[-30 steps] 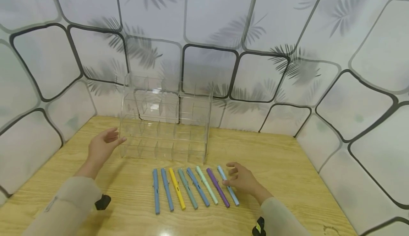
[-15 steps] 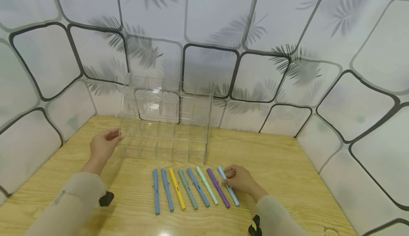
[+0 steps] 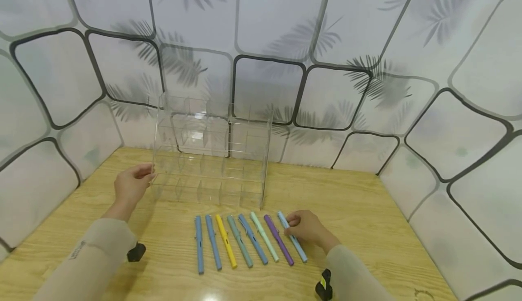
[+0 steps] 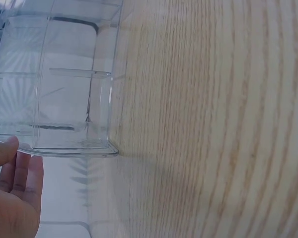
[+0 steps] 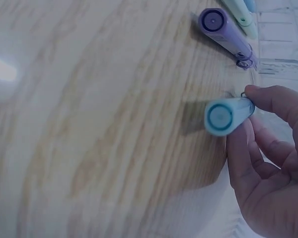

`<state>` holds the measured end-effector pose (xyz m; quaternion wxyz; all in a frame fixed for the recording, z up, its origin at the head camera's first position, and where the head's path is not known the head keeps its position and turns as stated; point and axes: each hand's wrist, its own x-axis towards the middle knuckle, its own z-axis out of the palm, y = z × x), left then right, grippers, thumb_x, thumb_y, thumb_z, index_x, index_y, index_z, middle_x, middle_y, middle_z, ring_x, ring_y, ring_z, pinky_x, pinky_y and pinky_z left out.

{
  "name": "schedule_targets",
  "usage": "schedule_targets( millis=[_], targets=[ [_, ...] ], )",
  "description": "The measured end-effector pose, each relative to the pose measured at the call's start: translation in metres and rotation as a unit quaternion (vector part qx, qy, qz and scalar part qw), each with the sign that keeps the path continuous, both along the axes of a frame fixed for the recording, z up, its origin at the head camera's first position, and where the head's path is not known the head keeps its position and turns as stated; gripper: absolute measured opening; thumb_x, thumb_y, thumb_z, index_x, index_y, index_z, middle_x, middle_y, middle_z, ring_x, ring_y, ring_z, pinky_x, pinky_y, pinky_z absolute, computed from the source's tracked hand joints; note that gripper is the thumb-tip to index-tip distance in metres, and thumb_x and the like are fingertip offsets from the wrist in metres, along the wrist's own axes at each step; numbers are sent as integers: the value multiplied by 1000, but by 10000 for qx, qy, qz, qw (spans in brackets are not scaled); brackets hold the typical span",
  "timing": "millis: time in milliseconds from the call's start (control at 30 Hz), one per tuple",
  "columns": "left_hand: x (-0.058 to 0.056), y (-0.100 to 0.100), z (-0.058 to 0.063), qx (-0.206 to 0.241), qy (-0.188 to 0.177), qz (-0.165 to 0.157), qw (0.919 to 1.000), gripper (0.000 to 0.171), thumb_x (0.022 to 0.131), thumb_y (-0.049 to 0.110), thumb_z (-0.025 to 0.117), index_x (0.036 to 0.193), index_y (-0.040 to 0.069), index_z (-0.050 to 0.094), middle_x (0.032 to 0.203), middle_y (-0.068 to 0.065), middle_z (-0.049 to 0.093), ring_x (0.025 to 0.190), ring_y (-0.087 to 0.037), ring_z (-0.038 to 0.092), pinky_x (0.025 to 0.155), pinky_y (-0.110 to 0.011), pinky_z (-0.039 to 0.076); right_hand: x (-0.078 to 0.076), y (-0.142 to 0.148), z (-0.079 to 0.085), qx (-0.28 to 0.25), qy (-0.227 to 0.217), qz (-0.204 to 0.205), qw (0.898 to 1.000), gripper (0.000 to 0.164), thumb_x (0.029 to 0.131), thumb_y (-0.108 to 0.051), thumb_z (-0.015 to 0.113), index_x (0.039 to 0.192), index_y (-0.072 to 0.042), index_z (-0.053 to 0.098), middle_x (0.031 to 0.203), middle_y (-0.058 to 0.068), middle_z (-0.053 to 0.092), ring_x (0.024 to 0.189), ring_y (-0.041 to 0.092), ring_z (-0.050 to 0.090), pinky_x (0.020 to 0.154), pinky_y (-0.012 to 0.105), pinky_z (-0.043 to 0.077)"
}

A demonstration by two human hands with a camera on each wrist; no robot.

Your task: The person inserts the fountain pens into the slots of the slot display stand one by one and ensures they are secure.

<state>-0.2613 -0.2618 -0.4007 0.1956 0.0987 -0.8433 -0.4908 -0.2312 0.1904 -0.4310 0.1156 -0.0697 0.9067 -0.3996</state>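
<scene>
A clear acrylic rack (image 3: 266,165) with tiers of small compartments stands upright at the back of the table. My left hand (image 3: 132,186) pinches its left side panel between thumb and fingers, as the left wrist view confirms. On the right, my right hand (image 3: 310,229) pinches a light blue pen (image 3: 297,247) near its upper, clipped part. The right wrist view shows that pen's round end (image 5: 220,118) facing the camera, a shadow beside it. Just left of it lies a purple pen (image 3: 279,241), untouched.
Further left in the row lie a mint pen (image 3: 265,238), a green pen (image 3: 239,242), a yellow pen (image 3: 226,242) and several blue pens (image 3: 199,245), roughly parallel. A patterned curtain (image 3: 269,33) encloses the wooden table (image 3: 346,192) at the back and sides.
My right fingers have come together on the light blue pen, whose lower end has shifted slightly right. My left hand has narrowed its grip onto the rack's side panel.
</scene>
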Motion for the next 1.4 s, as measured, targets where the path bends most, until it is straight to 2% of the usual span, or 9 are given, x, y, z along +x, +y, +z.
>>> schedule_targets(
  millis=[100, 300, 467, 667, 833, 1000, 1067, 1200, 1400],
  targets=[
    [0, 1, 1, -68, -30, 9, 10000, 31, 91, 6, 65, 118, -8, 62, 113, -25, 63, 66, 16, 48, 62, -12, 49, -2, 3, 0, -413, -264, 50, 9988, 33, 79, -7, 75, 108, 4, 63, 92, 7, 64, 80, 18, 61, 65, 32, 55],
    [0, 1, 1, -149, 27, 33, 9999, 29, 90, 3, 64, 117, -9, 62, 112, -26, 63, 66, 17, 47, 60, -11, 48, -9, 8, 2, -1203, -739, 100, 9899, 41, 86, -12, 70, 119, 7, 57, 100, 10, 66, 85, 20, 63, 73, 38, 55],
    [0, 1, 1, -143, 81, 42, 9999, 29, 90, 3, 65, 116, -9, 62, 111, -26, 64, 65, 17, 47, 60, -11, 49, -15, 12, 10, -1886, -1235, 163, 9741, 50, 90, -18, 67, 131, 6, 50, 114, 13, 62, 102, 25, 60, 82, 39, 52],
    [0, 0, 0, -186, 59, 102, 9998, 29, 90, 4, 65, 116, -7, 63, 112, -24, 64, 64, 18, 47, 59, -11, 48, -21, 15, 29, -2489, -1651, 508, 9530, 59, 92, -20, 65, 140, 5, 40, 130, 21, 51, 107, 25, 53, 80, 31, 48],
    [0, 0, 0, -192, 42, 87, 9998, 29, 90, 4, 65, 117, -7, 63, 112, -23, 64, 66, 17, 47, 60, -11, 48, -27, 12, 49, -2805, -1629, 675, 9435, 61, 93, -18, 63, 142, 6, 35, 124, 14, 52, 101, 17, 56, 82, 30, 49],
    [0, 0, -1, -226, 29, 96, 9997, 29, 90, 4, 66, 117, -6, 63, 112, -23, 64, 65, 15, 48, 60, -11, 49, -33, 4, 69, -3070, -1607, 776, 9348, 57, 94, -14, 61, 142, 4, 36, 105, 4, 49, 81, 10, 53, 78, 26, 50],
    [0, 0, -1, -193, 6, 95, 9998, 29, 90, 4, 66, 117, -6, 63, 113, -23, 64, 65, 15, 49, 60, -11, 49, -35, 0, 76, -3129, -1575, 746, 9337, 56, 94, -12, 61, 141, 5, 36, 103, 4, 49, 81, 10, 53, 79, 27, 51],
    [0, 1, -1, -120, -30, 69, 9999, 30, 90, 4, 65, 118, -7, 62, 114, -24, 64, 67, 13, 50, 61, -12, 49, -40, -8, 88, -3178, -1432, 713, 9346, 54, 94, -10, 61, 139, 5, 36, 112, 7, 50, 91, 13, 54, 83, 30, 50],
    [0, 1, 0, -220, 29, 96, 9997, 29, 90, 4, 65, 117, -7, 63, 112, -23, 64, 68, 10, 51, 60, -11, 49, -48, -23, 104, -3299, -1070, 678, 9355, 32, 93, -4, 61, 120, -6, 43, 107, 7, 57, 95, 17, 59, 83, 34, 49]
  ],
)
